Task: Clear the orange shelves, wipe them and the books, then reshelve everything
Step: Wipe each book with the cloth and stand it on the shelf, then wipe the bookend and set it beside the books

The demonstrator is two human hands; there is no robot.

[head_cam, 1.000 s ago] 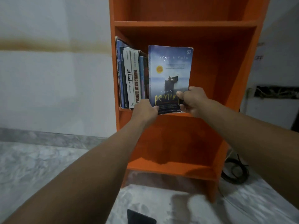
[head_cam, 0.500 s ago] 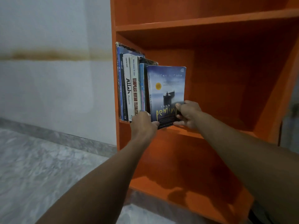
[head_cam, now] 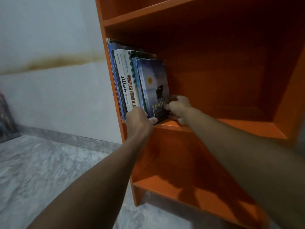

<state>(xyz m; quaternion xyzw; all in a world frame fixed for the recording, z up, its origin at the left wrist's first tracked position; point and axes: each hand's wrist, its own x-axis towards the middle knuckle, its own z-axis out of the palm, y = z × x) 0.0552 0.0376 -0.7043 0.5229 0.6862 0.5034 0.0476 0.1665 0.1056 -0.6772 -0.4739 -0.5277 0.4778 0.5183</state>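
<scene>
Orange shelves (head_cam: 214, 128) carry a row of books (head_cam: 125, 83) upright against the left wall of the middle compartment. A blue book (head_cam: 153, 86) stands at the row's right end, touching its neighbour. The right hand (head_cam: 178, 108) curls its fingers round the book's lower edge. The left hand (head_cam: 138, 123) grips its bottom front corner.

A pale wall (head_cam: 49, 100) stands at the left, crossed by a blurred, brownish stain (head_cam: 54, 61) in a level band. Grey skirting (head_cam: 74, 139) meets a grey-white marbled floor (head_cam: 49, 166). At the left edge a dark panel (head_cam: 6, 119), perhaps a picture, leans on the wall
</scene>
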